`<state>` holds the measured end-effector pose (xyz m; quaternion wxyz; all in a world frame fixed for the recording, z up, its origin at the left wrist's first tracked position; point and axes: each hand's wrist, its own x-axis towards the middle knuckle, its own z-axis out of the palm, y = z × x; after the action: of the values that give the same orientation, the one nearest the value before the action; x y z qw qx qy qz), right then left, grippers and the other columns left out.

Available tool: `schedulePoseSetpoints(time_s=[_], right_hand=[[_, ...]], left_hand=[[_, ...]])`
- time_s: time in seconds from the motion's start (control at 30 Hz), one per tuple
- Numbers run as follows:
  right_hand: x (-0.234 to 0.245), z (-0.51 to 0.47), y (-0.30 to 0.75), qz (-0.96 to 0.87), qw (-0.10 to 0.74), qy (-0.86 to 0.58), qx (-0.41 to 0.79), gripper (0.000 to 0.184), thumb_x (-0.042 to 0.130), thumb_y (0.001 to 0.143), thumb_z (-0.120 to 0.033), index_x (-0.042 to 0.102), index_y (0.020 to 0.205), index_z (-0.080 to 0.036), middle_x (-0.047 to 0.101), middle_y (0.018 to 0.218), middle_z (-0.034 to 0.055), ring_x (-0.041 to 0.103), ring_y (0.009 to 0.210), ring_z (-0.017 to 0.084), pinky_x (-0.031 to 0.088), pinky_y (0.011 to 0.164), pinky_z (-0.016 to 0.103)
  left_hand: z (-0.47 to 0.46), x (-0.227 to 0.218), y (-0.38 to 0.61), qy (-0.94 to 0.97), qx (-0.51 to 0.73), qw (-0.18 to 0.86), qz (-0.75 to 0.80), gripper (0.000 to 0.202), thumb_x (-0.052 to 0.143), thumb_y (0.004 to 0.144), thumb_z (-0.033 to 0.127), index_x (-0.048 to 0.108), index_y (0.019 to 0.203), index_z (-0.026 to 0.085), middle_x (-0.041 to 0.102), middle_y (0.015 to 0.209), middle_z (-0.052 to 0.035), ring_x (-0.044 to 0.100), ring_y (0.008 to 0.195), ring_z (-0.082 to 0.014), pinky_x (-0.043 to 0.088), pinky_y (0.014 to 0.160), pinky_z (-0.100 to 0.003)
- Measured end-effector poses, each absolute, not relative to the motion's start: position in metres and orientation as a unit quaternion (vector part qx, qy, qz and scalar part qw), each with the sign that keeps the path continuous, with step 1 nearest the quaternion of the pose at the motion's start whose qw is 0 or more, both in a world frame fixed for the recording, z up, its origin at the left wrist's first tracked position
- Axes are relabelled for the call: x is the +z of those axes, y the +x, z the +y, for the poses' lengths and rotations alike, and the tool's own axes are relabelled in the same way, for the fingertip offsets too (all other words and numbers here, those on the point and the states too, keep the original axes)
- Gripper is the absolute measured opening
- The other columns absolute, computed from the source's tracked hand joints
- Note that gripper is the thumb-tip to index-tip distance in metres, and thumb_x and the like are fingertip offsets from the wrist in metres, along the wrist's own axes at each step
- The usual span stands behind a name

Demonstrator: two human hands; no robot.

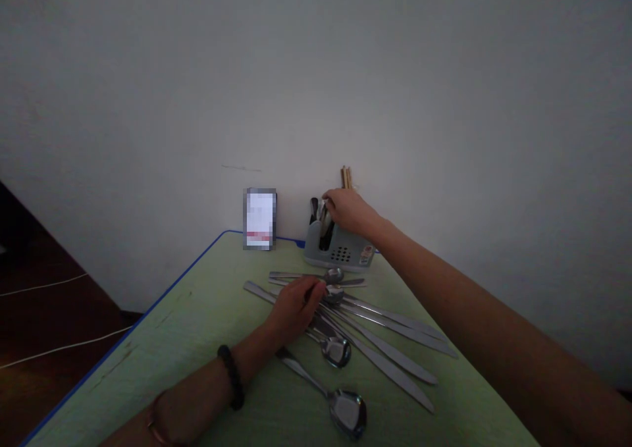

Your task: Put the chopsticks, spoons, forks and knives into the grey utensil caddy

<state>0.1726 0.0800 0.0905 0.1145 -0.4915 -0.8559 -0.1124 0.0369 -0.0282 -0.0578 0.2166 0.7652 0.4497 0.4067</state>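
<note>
My right hand is at the top of a grey cutlery holder, fingers closed round a spoon that stands in its left compartment. A dark handle sticks up beside that spoon. Over the pile of cutlery, my left hand is closed at the neck of another spoon, its grip partly hidden by the fingers. Several table knives fan out to the right under and beyond this hand. Closer to me lie a spoon and a large serving spoon.
Wooden chopsticks rise from the back of the holder. A phone with a lit screen leans on the white wall behind the green table. Another spoon lies just before the holder.
</note>
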Motion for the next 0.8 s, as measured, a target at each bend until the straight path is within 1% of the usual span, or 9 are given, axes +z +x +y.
schedulePoseSetpoints(time_s=[0.07,0.17,0.27,0.37,0.43,0.53,0.6,0.67,0.8], right_hand=[[0.086,0.059,0.183,-0.86,0.146,-0.476,-0.11,0.028,0.04,0.09,-0.015,0.06,0.11,-0.01,0.065,0.109,0.013,0.059,0.102,0.02,0.042,0.091,0.031],[0.066,0.024,0.209,-0.848,0.263,-0.453,-0.08,0.024,0.043,0.089,-0.015,0.061,0.103,-0.011,0.067,0.099,0.0114,0.06,0.094,0.02,0.045,0.085,0.033],[0.033,-0.01,0.24,-0.815,0.332,-0.473,-0.042,0.02,0.044,0.089,-0.018,0.061,0.098,-0.014,0.066,0.093,0.0096,0.06,0.088,0.02,0.047,0.081,0.034],[-0.005,-0.04,0.263,-0.808,0.329,-0.489,-0.002,0.019,0.044,0.09,-0.021,0.061,0.095,-0.016,0.066,0.092,0.0096,0.06,0.086,0.02,0.049,0.08,0.036],[-0.027,-0.055,0.27,-0.809,0.32,-0.493,0.012,0.02,0.043,0.091,-0.024,0.061,0.098,-0.017,0.065,0.097,0.0104,0.059,0.094,0.021,0.048,0.085,0.038],[-0.05,-0.069,0.272,-0.824,0.28,-0.491,0.03,0.022,0.045,0.091,-0.025,0.061,0.104,-0.018,0.064,0.105,0.0102,0.057,0.099,0.023,0.047,0.09,0.04],[-0.057,-0.073,0.27,-0.83,0.253,-0.496,0.036,0.024,0.046,0.09,-0.027,0.061,0.107,-0.018,0.063,0.109,0.0106,0.057,0.101,0.023,0.046,0.091,0.042],[-0.059,-0.072,0.268,-0.828,0.245,-0.503,0.037,0.026,0.046,0.09,-0.027,0.06,0.11,-0.017,0.062,0.112,0.0113,0.055,0.104,0.024,0.045,0.093,0.043],[-0.058,-0.069,0.263,-0.831,0.234,-0.503,0.038,0.027,0.045,0.091,-0.025,0.061,0.111,-0.015,0.062,0.112,0.0118,0.055,0.104,0.024,0.045,0.094,0.043]], left_hand=[[-0.028,-0.058,0.037,0.77,0.401,0.206,0.452,0.033,0.035,0.093,0.033,0.059,0.075,0.017,0.061,0.071,-0.0024,0.055,0.067,-0.0148,0.041,0.065,-0.025],[-0.028,-0.06,0.036,0.785,0.392,0.178,0.446,0.029,0.038,0.092,0.031,0.06,0.079,0.017,0.062,0.075,-0.0035,0.056,0.071,-0.0159,0.042,0.069,-0.027],[-0.028,-0.062,0.036,0.805,0.385,0.142,0.428,0.024,0.04,0.091,0.029,0.06,0.083,0.017,0.063,0.078,-0.0041,0.056,0.074,-0.0165,0.043,0.072,-0.028],[-0.028,-0.064,0.036,0.83,0.363,0.089,0.414,0.019,0.042,0.09,0.025,0.059,0.087,0.017,0.063,0.083,-0.0055,0.056,0.079,-0.0178,0.043,0.076,-0.031],[-0.028,-0.065,0.036,0.844,0.329,0.049,0.421,0.017,0.043,0.088,0.023,0.059,0.093,0.017,0.063,0.092,-0.0073,0.055,0.086,-0.0203,0.043,0.081,-0.035],[-0.029,-0.067,0.036,0.851,0.27,0.002,0.451,0.026,0.045,0.087,0.025,0.057,0.109,0.017,0.06,0.11,-0.0099,0.052,0.102,-0.0245,0.04,0.09,-0.041],[-0.03,-0.07,0.037,0.851,0.237,-0.015,0.469,0.032,0.045,0.088,0.028,0.054,0.117,0.018,0.057,0.12,-0.0106,0.049,0.11,-0.026,0.037,0.095,-0.044],[-0.031,-0.072,0.036,0.85,0.213,-0.024,0.482,0.035,0.044,0.089,0.031,0.054,0.121,0.019,0.054,0.125,-0.0108,0.046,0.115,-0.0272,0.035,0.098,-0.046],[-0.031,-0.075,0.036,0.849,0.206,-0.026,0.487,0.036,0.043,0.09,0.033,0.055,0.122,0.022,0.053,0.127,-0.0102,0.046,0.115,-0.0278,0.034,0.098,-0.047]])
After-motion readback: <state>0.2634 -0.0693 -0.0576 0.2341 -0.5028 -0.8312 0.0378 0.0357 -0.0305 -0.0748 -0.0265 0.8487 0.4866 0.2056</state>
